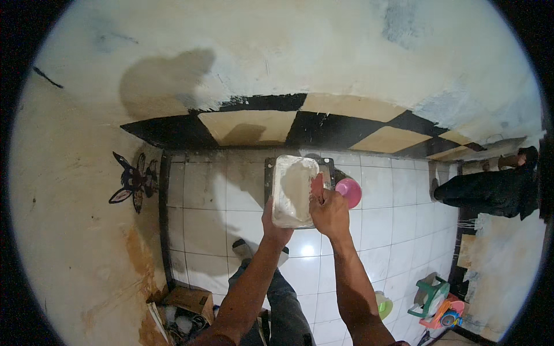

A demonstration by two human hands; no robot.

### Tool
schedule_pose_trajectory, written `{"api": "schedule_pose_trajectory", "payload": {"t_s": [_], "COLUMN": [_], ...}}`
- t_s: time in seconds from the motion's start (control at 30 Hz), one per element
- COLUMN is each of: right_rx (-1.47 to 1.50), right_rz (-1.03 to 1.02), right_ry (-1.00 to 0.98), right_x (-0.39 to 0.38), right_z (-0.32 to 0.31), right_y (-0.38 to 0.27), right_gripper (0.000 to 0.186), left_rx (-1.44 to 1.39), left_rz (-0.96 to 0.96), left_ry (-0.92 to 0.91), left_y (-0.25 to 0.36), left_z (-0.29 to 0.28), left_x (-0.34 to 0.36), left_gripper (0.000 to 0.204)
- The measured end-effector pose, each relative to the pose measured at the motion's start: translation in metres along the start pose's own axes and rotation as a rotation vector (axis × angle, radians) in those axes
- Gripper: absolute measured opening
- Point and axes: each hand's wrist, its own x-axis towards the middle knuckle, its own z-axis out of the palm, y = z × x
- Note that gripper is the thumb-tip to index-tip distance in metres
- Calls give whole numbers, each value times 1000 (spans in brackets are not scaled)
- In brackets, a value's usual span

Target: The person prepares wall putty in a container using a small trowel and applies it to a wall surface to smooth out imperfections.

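In front of me is a white rectangular tub [276, 187], its inside coated with off-white paste [295, 181]. My left hand [277, 228] grips the tub at its near left corner, with the fingers partly hidden underneath. Closed around a red scraper [317, 187], my right hand [330, 213] is at the tub's right edge. The scraper's flat red part points away from me, beside the paste; I cannot tell whether it touches the rim. Below the tub shows a dark, square-cornered stand [269, 173].
A pink bowl [350, 193] is just right of the stand. At the far right is a person in dark clothes [490, 187]. A green bowl [383, 305] and a green stool [429, 295] are at the lower right, a cardboard box [193, 301] at the lower left. The checkered wall [248, 127] rises ahead.
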Motion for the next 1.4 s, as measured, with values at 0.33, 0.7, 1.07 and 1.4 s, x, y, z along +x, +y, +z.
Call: {"api": "schedule_pose_trajectory", "payload": {"t_s": [0.33, 0.7, 1.07, 1.4], "right_rx": [-79, -208, -340, 55], "right_rz": [79, -178, -459, -87], "right_ry": [-18, -45, -42, 117], "right_x": [-2, -10, -18, -50], "right_z": [-45, -102, -140, -178], "right_y": [-45, -100, -131, -161], "right_gripper": [42, 42, 45, 27], "left_rx": [45, 8, 164, 27], "left_rz": [-48, -156, -122, -77], "left_ry": [111, 241, 122, 26], "left_y": [22, 37, 55, 58], "left_z": [53, 105, 185, 204], "left_x": [-18, -35, -67, -91], "left_gripper": [41, 50, 56, 56]}}
